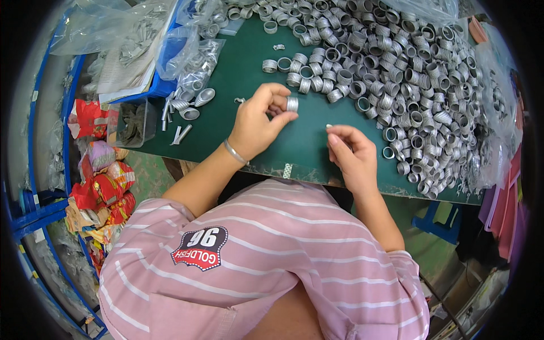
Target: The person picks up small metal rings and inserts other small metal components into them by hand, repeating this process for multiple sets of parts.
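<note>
Over the green work table [221, 133], my left hand [258, 122] pinches a short silvery metal ring [292, 104] between its thumb and fingers. To the right and a little nearer, my right hand [352, 156] has its thumb and forefinger pressed together. A tiny pale piece [328, 126] shows at those fingertips, too small to name. Beyond both hands spreads a large heap of similar metal rings [396, 73], some standing on end and others on their sides. A small crumpled silvery bit [279, 47] lies apart from the heap.
Left of my hands stand a blue bin [161, 85] with papers and plastic bags, and a clear plastic box [148, 126]. Oval metal pieces [190, 114] lie beside them. Blue shelving [34, 209] and red packets [107, 190] are at the far left, a blue stool [439, 226] at lower right.
</note>
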Available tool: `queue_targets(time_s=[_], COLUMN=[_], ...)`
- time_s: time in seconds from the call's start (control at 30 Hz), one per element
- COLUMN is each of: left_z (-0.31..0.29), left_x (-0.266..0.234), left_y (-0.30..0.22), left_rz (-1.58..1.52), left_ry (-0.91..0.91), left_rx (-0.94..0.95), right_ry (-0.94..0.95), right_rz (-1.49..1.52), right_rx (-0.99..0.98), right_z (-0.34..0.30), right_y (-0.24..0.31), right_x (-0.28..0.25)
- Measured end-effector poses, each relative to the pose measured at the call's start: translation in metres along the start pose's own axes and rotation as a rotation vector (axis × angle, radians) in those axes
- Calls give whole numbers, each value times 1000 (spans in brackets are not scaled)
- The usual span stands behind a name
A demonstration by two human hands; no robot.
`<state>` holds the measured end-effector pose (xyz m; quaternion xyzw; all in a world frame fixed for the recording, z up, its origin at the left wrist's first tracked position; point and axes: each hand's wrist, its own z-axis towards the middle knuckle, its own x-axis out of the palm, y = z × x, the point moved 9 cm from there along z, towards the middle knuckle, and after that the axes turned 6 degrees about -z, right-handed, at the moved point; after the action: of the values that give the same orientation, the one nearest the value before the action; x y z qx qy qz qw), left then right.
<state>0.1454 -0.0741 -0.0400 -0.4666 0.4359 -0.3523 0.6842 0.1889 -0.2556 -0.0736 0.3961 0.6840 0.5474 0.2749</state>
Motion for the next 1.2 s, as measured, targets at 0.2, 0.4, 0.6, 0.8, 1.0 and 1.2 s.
queue_targets(time_s=[0.2,0.4,0.6,0.8,1.0,1.2], left_z=[-30,-35,-38,-35,-39,-36], left_x=[17,20,29,31,29,24], left_y=[-54,-19,-3,-15,-33,-51], left_rz=[44,-496,-771,-624,-300,-324], left_ry=[94,128,214,215,225,189], left_rx=[286,-76,-447,-189,93,228], right_ry=[128,53,57,56,216,391], right_rz=[10,-193,-218,-113,323,699], right_rx=[-105,-370,-421,-278,172,184], right_z=[6,-3,-9,-8,-6,-16], right_y=[11,41,43,31,-14,-16], right_x=[27,22,27,23,27,43])
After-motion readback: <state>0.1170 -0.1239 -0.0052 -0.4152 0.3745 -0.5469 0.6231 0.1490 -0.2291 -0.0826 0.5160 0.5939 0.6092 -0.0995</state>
